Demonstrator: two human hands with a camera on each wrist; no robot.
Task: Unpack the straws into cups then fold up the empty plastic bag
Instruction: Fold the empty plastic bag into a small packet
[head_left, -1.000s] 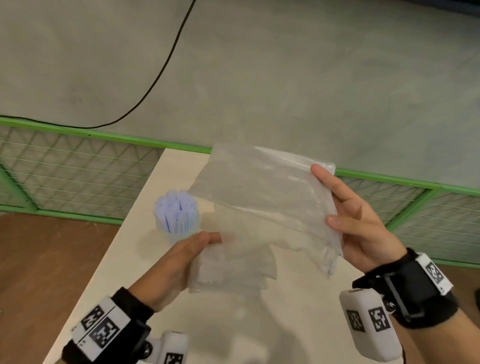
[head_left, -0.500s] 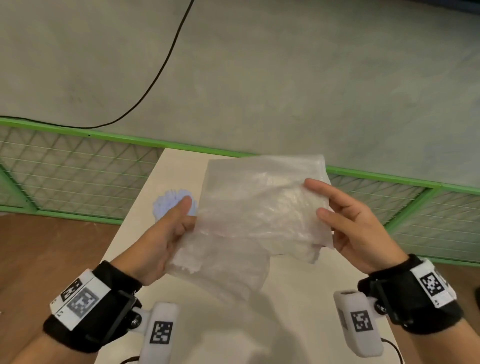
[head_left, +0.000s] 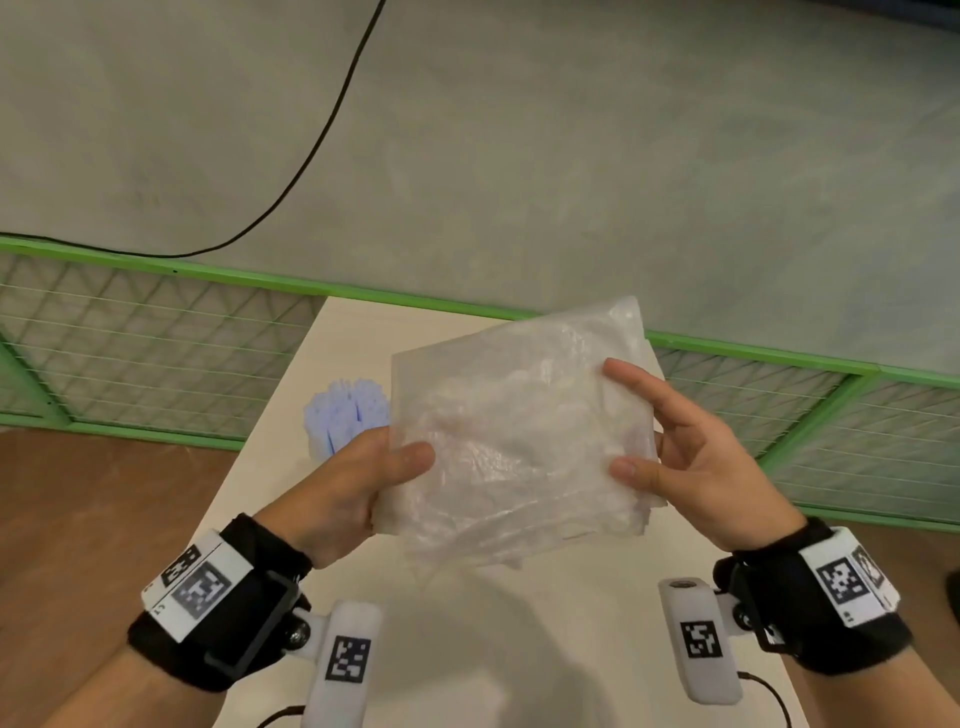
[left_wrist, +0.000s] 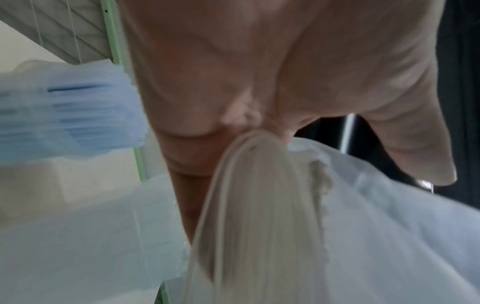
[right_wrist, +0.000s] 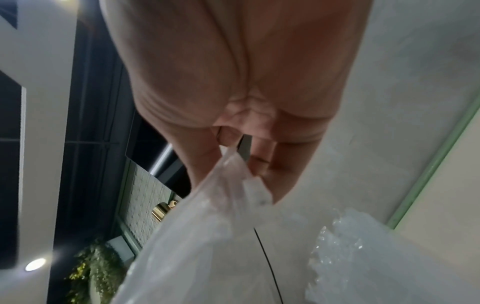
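A clear plastic bag (head_left: 514, 431), folded into a thick crumpled square, hangs above the pale table (head_left: 519, 649) between both hands. My left hand (head_left: 358, 483) pinches its left edge, thumb on top; the left wrist view shows the layered bag edge (left_wrist: 249, 205) wedged between thumb and fingers. My right hand (head_left: 670, 457) pinches the right edge, thumb in front, fingers behind, also seen on the bag (right_wrist: 221, 216) in the right wrist view. Behind the left hand stands a bunch of pale blue straws (head_left: 348, 415) in a cup, blurred in the left wrist view as the straws (left_wrist: 70, 119).
A green-framed mesh fence (head_left: 130, 353) runs along the far end of the narrow table. A black cable (head_left: 311, 156) lies on the grey floor beyond. Brown floor (head_left: 78, 519) flanks the table on both sides.
The bag went from a loose, drooping sheet to a more compact folded square. Both hands moved closer together and now pinch its two side edges.
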